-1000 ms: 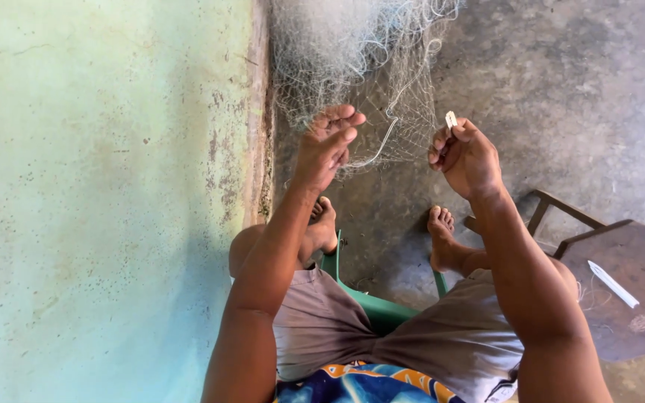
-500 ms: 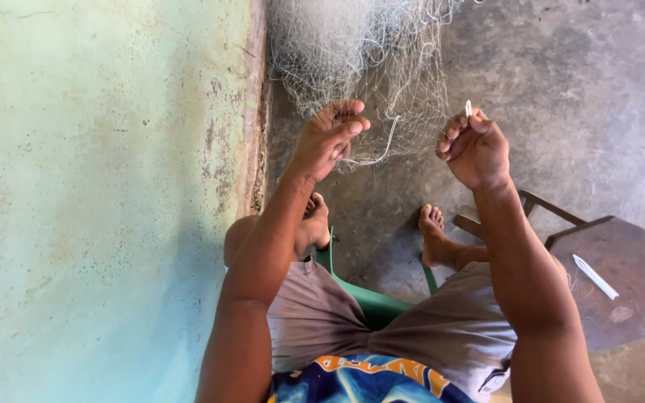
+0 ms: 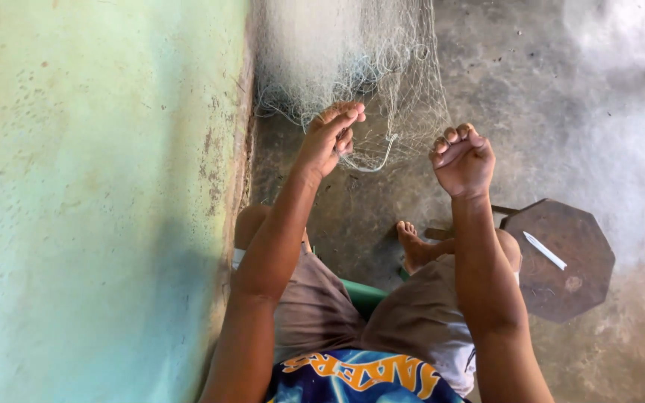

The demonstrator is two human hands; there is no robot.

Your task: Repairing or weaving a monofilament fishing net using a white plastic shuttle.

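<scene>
A pale, fine fishing net (image 3: 352, 67) hangs in front of me and spills onto the floor. My left hand (image 3: 331, 136) pinches a fold of the net, with its thicker white edge cord (image 3: 382, 153) looping just below the fingers. My right hand (image 3: 463, 158) is closed in a fist to the right of the net; whatever it grips is hidden by the fingers, though it held a small white netting needle a moment ago. My bare feet (image 3: 412, 245) rest on the floor below.
A pale green wall (image 3: 98, 186) runs along my left. A brown octagonal stool (image 3: 572, 272) stands at the right with a white pointed tool (image 3: 545, 250) on it. I sit on a green seat (image 3: 363, 295) over a grey concrete floor (image 3: 561, 89).
My right hand has turned and dropped slightly, so the white needle tip seen above its fingers is no longer visible. My left hand stays on the net.
</scene>
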